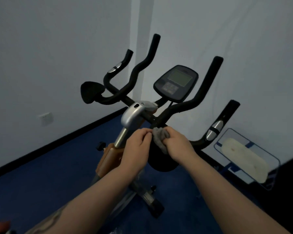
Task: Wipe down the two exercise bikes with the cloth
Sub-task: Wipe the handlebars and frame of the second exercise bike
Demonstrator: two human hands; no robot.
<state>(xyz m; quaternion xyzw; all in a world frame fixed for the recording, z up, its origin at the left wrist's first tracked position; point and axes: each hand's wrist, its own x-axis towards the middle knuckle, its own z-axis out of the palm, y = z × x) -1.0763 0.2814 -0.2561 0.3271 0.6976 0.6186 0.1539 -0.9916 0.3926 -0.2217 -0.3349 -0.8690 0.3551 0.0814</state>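
Both hands meet at the handlebar's centre, the right hand [177,142] curled round the grey cloth [160,137] and the left hand [136,146] pinching its edge at 9 o'clock, apparently regathering it before wiping the exercise bike's handlebar [189,105] toward 2 o'clock.

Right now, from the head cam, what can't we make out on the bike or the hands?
- Head view: where the cloth meets the bike is covered by the left hand and right hand.
- Console: buttons and screen too blurred to read.
- Bike base and pedals: hidden behind the forearms and in dark shadow.
- A second bike: not clearly in frame.
- Orange thing at the bottom-left: cut off by the edge.
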